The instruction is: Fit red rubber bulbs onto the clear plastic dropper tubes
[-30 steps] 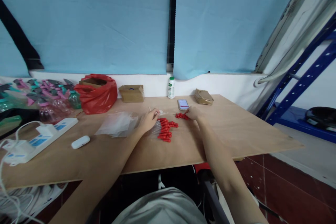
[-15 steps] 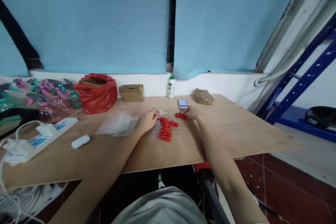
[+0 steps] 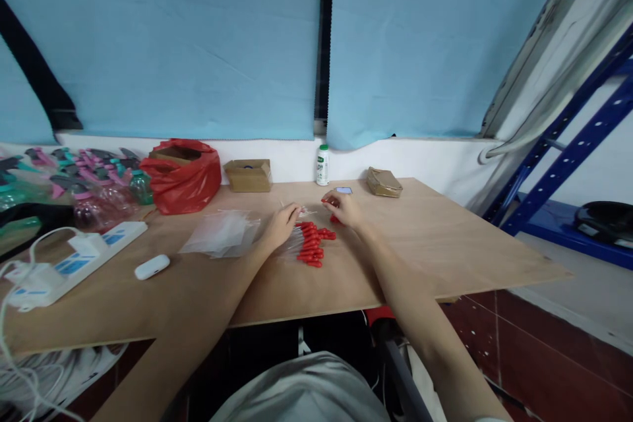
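Note:
My left hand (image 3: 282, 225) is pinched closed around a thin pale tube, one end poking out past the fingers. My right hand (image 3: 345, 208) holds a small red rubber bulb (image 3: 324, 200) at its fingertips, slightly apart from the left hand. Below and between the hands lies a bunch of droppers (image 3: 310, 244) with red bulbs and clear stems. Several loose thin pale tubes (image 3: 307, 212) are scattered just beyond the left fingertips. More red bulbs (image 3: 334, 219) lie under the right hand, which mostly hides them.
Clear plastic bags (image 3: 220, 233) lie left of my left hand. A phone (image 3: 344, 190), a white bottle (image 3: 322, 166) and cardboard boxes (image 3: 248, 178) stand along the back. Farther left are a red bag (image 3: 185, 181), spray bottles (image 3: 96, 194), a power strip (image 3: 106, 244) and a white case (image 3: 151, 267).
My right hand has moved left from the small pile of red bulbs, bringing one bulb toward the left hand. It now covers part of the phone. My left hand is nearly unmoved.

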Demonstrator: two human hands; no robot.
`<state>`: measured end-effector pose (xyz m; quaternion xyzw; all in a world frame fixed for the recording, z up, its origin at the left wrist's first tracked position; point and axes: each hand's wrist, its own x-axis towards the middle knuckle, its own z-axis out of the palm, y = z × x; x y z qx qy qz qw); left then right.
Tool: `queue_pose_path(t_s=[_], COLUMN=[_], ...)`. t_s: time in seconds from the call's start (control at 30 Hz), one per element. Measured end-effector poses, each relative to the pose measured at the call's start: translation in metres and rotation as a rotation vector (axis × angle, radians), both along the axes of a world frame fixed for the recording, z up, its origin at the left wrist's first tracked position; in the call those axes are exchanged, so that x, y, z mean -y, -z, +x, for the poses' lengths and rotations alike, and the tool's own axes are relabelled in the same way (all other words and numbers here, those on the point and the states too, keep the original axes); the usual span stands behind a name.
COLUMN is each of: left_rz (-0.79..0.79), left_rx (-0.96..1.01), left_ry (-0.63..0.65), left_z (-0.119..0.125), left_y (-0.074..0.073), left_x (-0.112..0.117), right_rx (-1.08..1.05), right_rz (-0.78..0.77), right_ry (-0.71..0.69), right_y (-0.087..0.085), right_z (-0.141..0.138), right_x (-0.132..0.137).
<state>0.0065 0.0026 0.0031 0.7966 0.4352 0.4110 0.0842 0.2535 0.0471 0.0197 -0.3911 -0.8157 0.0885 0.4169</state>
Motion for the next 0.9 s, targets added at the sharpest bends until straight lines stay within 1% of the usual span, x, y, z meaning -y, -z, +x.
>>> queue_pose_path(t_s=[0.03, 0.1, 0.17, 0.3, 0.57, 0.77, 0.9], left_rz=[0.007, 0.010, 0.010, 0.000, -0.044, -0.011, -0.017], left_rx=[0.002, 0.003, 0.015, 0.071, 0.198, 0.197, 0.188], left_ry=[0.001, -0.011, -0.021, 0.020, 0.031, 0.079, 0.116], left_z=[0.001, 0.002, 0.003, 0.005, 0.005, 0.000, -0.001], left_y=[-0.001, -0.003, -0.004, -0.003, -0.003, -0.002, -0.001], left_x=[0.002, 0.005, 0.007, 0.007, 0.002, -0.003, -0.006], right_rx=[-0.016, -0.048, -0.063, -0.092, -0.120, -0.137, -0.147], right_rz=[0.016, 0.026, 0.022, 0.025, 0.035, 0.041, 0.043], right_ry=[-0.053, -0.115, -0.150, -0.192, -0.189, -0.179, -0.154], right_y=[0.000, 0.000, -0.001, -0.001, 0.000, 0.002, 0.002], right_z=[-0.007, -0.019, -0.027, -0.031, -0.034, -0.038, -0.039], right_x=[0.003, 0.009, 0.015, 0.021, 0.024, 0.026, 0.027])
